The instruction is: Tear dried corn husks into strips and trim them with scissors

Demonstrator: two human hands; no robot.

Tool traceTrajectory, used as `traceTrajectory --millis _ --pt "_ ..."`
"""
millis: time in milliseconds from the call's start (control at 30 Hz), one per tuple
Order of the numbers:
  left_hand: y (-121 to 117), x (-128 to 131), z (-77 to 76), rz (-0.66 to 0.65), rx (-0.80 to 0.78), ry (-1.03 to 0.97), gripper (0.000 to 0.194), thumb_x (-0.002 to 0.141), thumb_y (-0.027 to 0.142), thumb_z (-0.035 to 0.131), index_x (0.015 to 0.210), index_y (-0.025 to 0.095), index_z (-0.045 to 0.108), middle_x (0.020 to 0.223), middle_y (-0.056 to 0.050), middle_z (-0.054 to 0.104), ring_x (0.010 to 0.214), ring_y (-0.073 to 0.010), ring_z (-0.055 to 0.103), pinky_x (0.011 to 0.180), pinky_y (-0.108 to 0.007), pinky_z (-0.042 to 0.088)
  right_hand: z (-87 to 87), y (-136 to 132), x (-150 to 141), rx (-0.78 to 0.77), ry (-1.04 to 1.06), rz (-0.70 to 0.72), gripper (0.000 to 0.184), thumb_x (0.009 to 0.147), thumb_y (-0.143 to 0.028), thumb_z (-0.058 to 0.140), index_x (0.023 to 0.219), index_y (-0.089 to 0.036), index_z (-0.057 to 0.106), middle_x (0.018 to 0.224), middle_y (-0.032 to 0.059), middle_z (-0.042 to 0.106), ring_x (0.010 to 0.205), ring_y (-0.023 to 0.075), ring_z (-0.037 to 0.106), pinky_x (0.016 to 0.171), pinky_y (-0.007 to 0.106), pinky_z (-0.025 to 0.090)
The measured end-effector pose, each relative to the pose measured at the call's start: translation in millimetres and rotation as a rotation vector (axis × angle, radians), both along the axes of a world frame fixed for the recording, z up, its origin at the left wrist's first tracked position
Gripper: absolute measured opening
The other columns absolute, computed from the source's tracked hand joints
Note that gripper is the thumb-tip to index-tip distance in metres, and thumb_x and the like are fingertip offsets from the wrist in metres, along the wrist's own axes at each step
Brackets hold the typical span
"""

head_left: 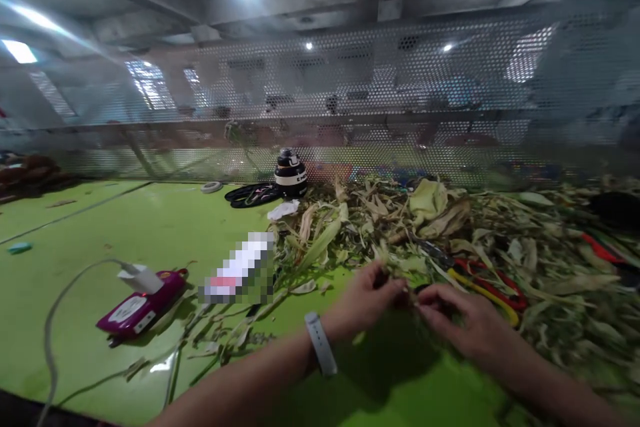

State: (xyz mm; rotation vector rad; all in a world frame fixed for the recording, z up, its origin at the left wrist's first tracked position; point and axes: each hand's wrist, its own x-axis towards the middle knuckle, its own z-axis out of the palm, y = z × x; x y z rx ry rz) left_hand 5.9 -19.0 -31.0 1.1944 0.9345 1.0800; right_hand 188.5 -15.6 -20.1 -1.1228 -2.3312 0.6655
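My left hand (367,303), with a pale watch band (321,343) on the wrist, has its thumb and fingers pinched together. Close to its right, my right hand (457,320) also pinches, its fingertips almost meeting the left ones. A thin bit of dry plant (412,296) seems to run between the fingertips; its exact shape is blurred. Both hands are over the green tabletop (395,373), at the near edge of a heap of dried leaves and husks (370,213). A tool with red and yellow handles (493,287) lies in the heap beside my right hand.
A purple power strip (143,303) with a white charger (140,278) and cable lies left, near a pixelated area. A black-and-white bottle (291,175), black coiled item (253,194) and tape roll (211,187) stand behind. A perforated metal screen (345,87) rises along the back.
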Motion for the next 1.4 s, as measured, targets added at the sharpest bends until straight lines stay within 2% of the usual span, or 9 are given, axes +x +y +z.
traceTrajectory --millis 100,200,333,467,567,667,800,1033,1400 --pt "9.7 -19.9 1.6 0.051 -0.079 -0.074 0.020 0.070 0.030 0.065 0.075 0.015 0.053 0.066 0.002 0.056 0.056 -0.0074 0.049 0.053 -0.019 0.037 17.3 5.6 10.2 0.013 -0.110 -0.053 0.031 0.088 -0.038 0.037 0.070 -0.019 0.055 0.062 -0.0007 0.059 0.056 0.0123 0.054 0.052 0.021 0.039" --pt "17.7 -32.6 1.1 0.133 -0.174 -0.202 0.017 0.066 0.021 0.067 0.072 0.017 0.051 0.067 0.003 0.057 0.052 -0.0047 0.045 0.047 -0.015 0.031 30.0 9.5 25.2 0.028 -0.372 -0.029 0.024 0.084 -0.035 0.042 0.071 -0.019 0.056 0.064 0.0000 0.058 0.056 0.0135 0.052 0.051 0.023 0.034" --pt "19.7 -33.7 -1.5 0.144 -0.192 -0.211 0.020 0.075 0.036 0.058 0.071 0.017 0.052 0.064 0.001 0.058 0.049 -0.0058 0.043 0.043 -0.016 0.028 25.1 7.9 28.6 0.087 -0.589 0.027 0.014 0.076 -0.030 0.050 0.081 -0.018 0.057 0.084 0.0046 0.059 0.069 0.0183 0.055 0.057 0.026 0.036" --pt "15.8 -30.0 -3.2 0.103 -0.160 -0.164 0.025 0.077 0.043 0.055 0.073 0.018 0.052 0.064 0.001 0.060 0.049 -0.0069 0.042 0.043 -0.017 0.027 5.1 7.8 12.3 0.180 -0.631 -0.060 0.027 0.075 -0.025 0.046 0.100 -0.015 0.053 0.099 0.0102 0.055 0.078 0.0222 0.056 0.059 0.029 0.039" --pt "13.4 -28.8 -2.4 0.098 -0.164 -0.159 0.024 0.076 0.044 0.056 0.074 0.020 0.051 0.067 0.001 0.061 0.052 -0.0083 0.045 0.046 -0.018 0.029 -1.9 9.8 7.3 0.196 -0.684 -0.067 0.024 0.075 -0.022 0.044 0.095 -0.014 0.055 0.096 0.0104 0.055 0.078 0.0229 0.057 0.058 0.029 0.039" --pt "12.7 -28.3 -1.0 0.133 -0.158 -0.175 0.021 0.074 0.041 0.060 0.074 0.020 0.055 0.070 0.001 0.060 0.058 -0.0087 0.047 0.050 -0.017 0.033 1.8 8.4 10.5 0.207 -0.727 -0.075 0.020 0.071 -0.023 0.049 0.088 -0.015 0.057 0.092 0.0098 0.055 0.079 0.0233 0.057 0.058 0.029 0.040" --pt "13.2 -27.4 -2.0 0.144 -0.157 -0.173 0.020 0.072 0.037 0.063 0.073 0.018 0.058 0.070 0.001 0.058 0.060 -0.0076 0.047 0.052 -0.016 0.034 7.7 2.8 9.3 0.247 -0.709 -0.037 0.024 0.074 -0.021 0.049 0.096 -0.017 0.057 0.101 0.0094 0.054 0.081 0.0218 0.057 0.061 0.028 0.040" --pt "12.9 -28.5 -3.5 0.142 -0.153 -0.196 0.020 0.074 0.037 0.061 0.079 0.019 0.056 0.072 0.001 0.061 0.062 -0.0084 0.052 0.053 -0.017 0.037 6.5 5.4 11.3 0.137 -0.826 -0.047 0.028 0.070 -0.012 0.046 0.098 -0.013 0.052 0.094 0.0108 0.058 0.073 0.0229 0.059 0.055 0.029 0.038" --pt "15.3 -32.4 -6.5 0.120 -0.101 -0.238 0.019 0.071 0.027 0.067 0.081 0.018 0.053 0.075 0.002 0.061 0.067 -0.0080 0.057 0.058 -0.016 0.041 7.4 5.4 19.0 0.140 -0.770 -0.049 0.028 0.067 -0.012 0.048 0.096 -0.014 0.052 0.105 0.0122 0.052 0.083 0.0242 0.057 0.063 0.031 0.040"
